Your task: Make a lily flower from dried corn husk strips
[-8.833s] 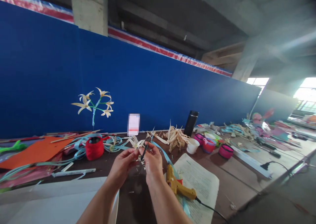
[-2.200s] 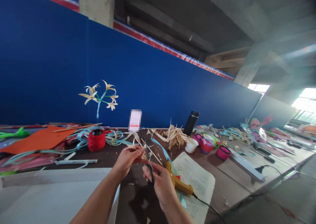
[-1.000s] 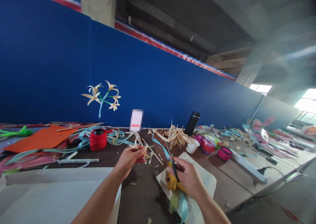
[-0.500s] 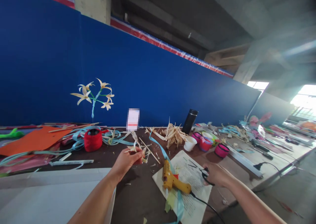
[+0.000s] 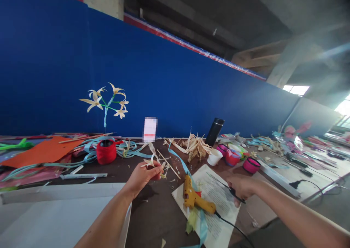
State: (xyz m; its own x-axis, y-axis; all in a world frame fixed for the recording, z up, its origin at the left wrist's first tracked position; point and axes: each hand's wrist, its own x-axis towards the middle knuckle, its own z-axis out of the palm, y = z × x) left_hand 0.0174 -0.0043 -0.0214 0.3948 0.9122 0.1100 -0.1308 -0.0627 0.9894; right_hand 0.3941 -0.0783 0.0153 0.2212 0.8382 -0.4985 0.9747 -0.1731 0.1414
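Observation:
My left hand (image 5: 147, 173) is pinched around a small pale corn-husk flower (image 5: 150, 162), its petals sticking out above and past the fingertips. Over the printed sheet (image 5: 218, 219) at the right, my right hand (image 5: 240, 188) grips black-handled scissors (image 5: 231, 190). The blades point left and away from me, slightly blurred. Between the hands, a yellow glue gun (image 5: 197, 197) lies on the sheet's left part, its black cord running toward me. A light blue ribbon (image 5: 179, 158) passes beneath it.
A branch of pale flowers (image 5: 105, 104) stands upright behind the red roll (image 5: 106, 153). Dried husks (image 5: 197, 147), a white cup (image 5: 214, 157) and a black flask (image 5: 214, 132) line the back. A white board (image 5: 54, 219) covers the near left; a blue partition (image 5: 153, 69) rises behind.
The view has shifted slightly, moving the table things a little rightward. My right hand has turned a little with the scissors, whose blades look closer together. The left hand keeps its pinch.

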